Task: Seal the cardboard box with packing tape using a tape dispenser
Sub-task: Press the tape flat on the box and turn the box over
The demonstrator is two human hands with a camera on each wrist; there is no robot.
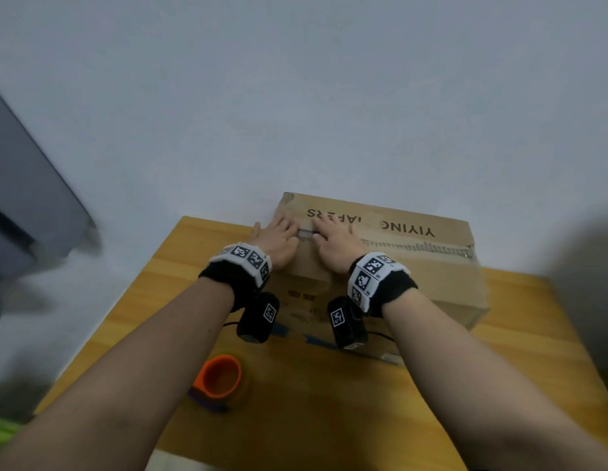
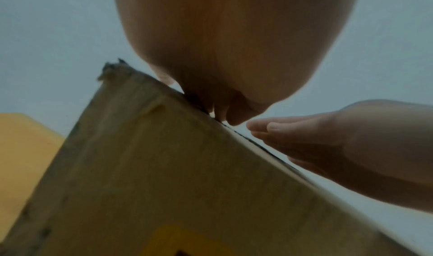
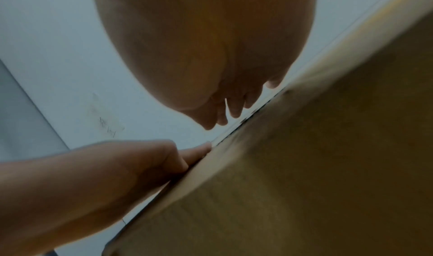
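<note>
Brown corrugated cardboard box [image 1: 407,253] on yellow wood table [image 1: 329,402]; print "YIYING", rest hidden. Left hand [image 1: 278,237], right hand [image 1: 334,241] flat, fingers straight, pressing top seam. Orange tape dispenser [image 1: 221,375] near.

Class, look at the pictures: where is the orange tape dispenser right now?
In the head view the tape dispenser lies untouched on the wooden table, near its left edge, in front of the cardboard box and below the left forearm.

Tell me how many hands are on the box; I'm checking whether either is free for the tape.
2. The left hand lies flat on the box top near its left end, and the right hand lies flat just beside it. Neither holds anything.
</note>
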